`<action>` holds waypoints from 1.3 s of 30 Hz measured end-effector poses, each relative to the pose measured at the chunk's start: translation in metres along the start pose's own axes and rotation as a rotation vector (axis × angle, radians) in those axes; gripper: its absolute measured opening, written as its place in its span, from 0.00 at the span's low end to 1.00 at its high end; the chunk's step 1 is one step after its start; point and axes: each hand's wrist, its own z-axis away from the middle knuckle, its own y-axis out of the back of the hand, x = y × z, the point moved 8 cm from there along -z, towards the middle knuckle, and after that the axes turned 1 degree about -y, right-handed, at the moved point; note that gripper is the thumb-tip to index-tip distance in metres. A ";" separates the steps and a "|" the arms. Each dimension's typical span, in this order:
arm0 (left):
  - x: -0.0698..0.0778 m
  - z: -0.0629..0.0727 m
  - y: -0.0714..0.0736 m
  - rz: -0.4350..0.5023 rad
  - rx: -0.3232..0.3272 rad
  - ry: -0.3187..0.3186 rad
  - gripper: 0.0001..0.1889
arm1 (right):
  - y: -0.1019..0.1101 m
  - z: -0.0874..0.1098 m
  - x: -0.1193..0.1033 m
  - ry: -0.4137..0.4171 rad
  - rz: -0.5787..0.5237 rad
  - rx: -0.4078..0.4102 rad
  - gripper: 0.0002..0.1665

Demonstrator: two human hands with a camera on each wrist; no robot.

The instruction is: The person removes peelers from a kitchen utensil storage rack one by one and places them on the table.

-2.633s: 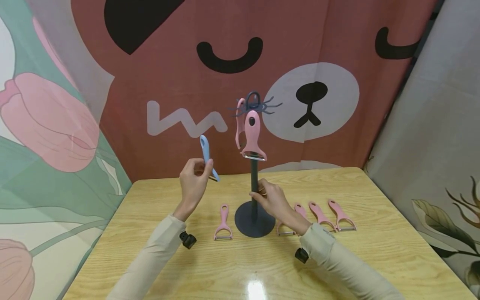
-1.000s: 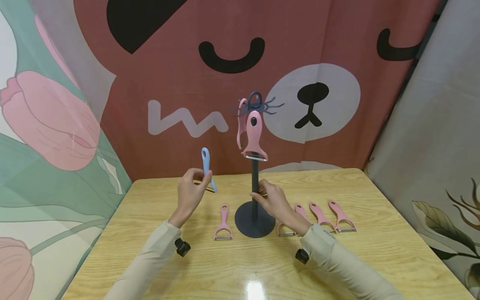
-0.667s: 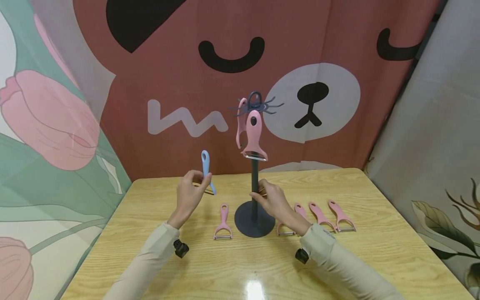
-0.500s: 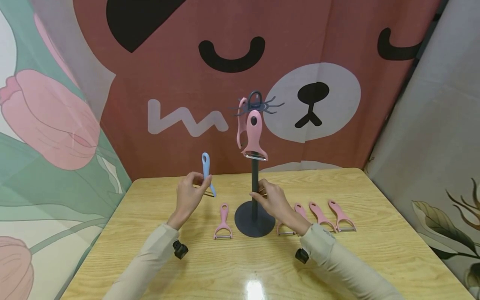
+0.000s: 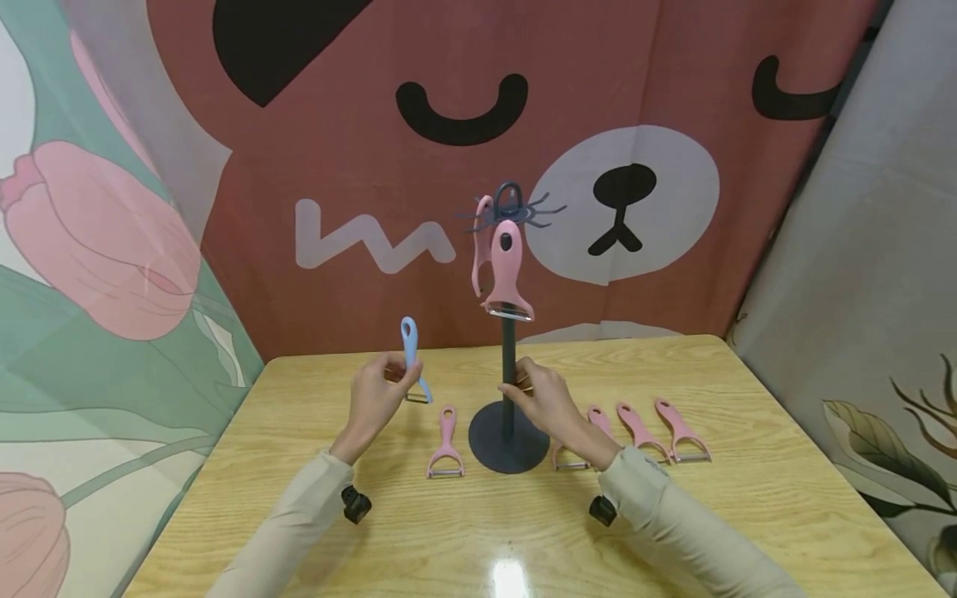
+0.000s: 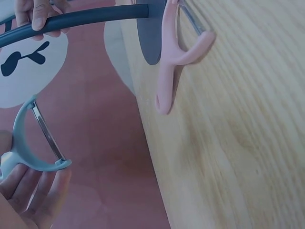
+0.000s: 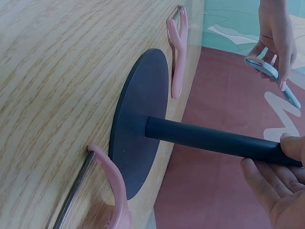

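Note:
My left hand (image 5: 377, 399) pinches a light blue Y-shaped peeler (image 5: 410, 345) between thumb and fingers. The peeler stands nearly upright above the table, handle hole at the top and blade end down; the left wrist view shows its metal blade (image 6: 48, 131). With thumb and fingers my right hand (image 5: 546, 399) grips the pole of a dark grey hook stand (image 5: 508, 345). On the stand's hooks hang two pink peelers, one in front (image 5: 506, 266) and one on its left side (image 5: 480, 249). Left of the round base (image 5: 489, 440) lies another pink peeler (image 5: 447, 444).
To the right of the base lie three pink peelers: one partly hidden by my right hand (image 5: 571, 461), a middle one (image 5: 635, 423) and an outer one (image 5: 679, 428). Bare hooks (image 5: 549, 212) stick out at the stand's right. A patterned curtain (image 5: 336, 149) hangs behind the wooden table (image 5: 463, 531).
My left hand has come down with the blue peeler, bringing it from beside the hanging peelers to low over the table. The right hand keeps its grip on the pole.

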 end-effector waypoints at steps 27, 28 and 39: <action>-0.023 0.018 -0.012 -0.139 -0.195 0.131 0.13 | 0.001 0.001 0.000 -0.013 -0.015 -0.006 0.11; -0.023 0.018 -0.013 -0.140 -0.200 0.133 0.13 | 0.001 0.001 0.000 -0.012 -0.017 -0.005 0.11; -0.030 0.025 -0.021 -0.160 -0.301 0.172 0.14 | 0.001 0.001 0.000 -0.001 -0.019 0.002 0.12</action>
